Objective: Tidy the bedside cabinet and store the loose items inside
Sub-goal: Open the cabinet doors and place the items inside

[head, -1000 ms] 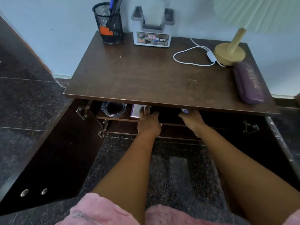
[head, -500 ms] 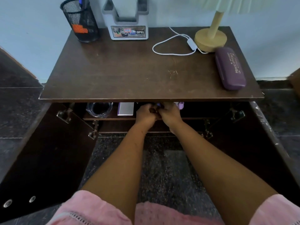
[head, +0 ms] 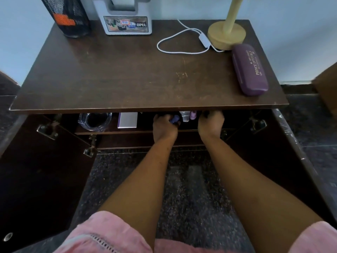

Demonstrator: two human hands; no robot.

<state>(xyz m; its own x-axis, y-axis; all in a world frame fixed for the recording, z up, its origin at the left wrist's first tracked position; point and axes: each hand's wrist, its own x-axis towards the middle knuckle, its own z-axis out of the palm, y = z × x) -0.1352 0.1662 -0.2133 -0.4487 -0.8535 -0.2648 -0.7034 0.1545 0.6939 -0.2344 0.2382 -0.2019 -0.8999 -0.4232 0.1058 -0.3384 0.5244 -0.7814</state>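
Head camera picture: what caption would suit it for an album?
Both hands reach onto the open cabinet's shelf: left hand holding a small purple item, right hand beside small bottles.

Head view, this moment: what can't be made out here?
- Shelf interior: the cabinet top overhangs it, so only its front strip shows.
- Left hand: closed around something bluish-purple; fingers cover it, identity unclear.
- Right hand: fingertips in shadow under the top; any grip unreadable.
- Small bottles: too small and dark to identify.
- Lamp shade and pen holder top: cut off by the upper edge.
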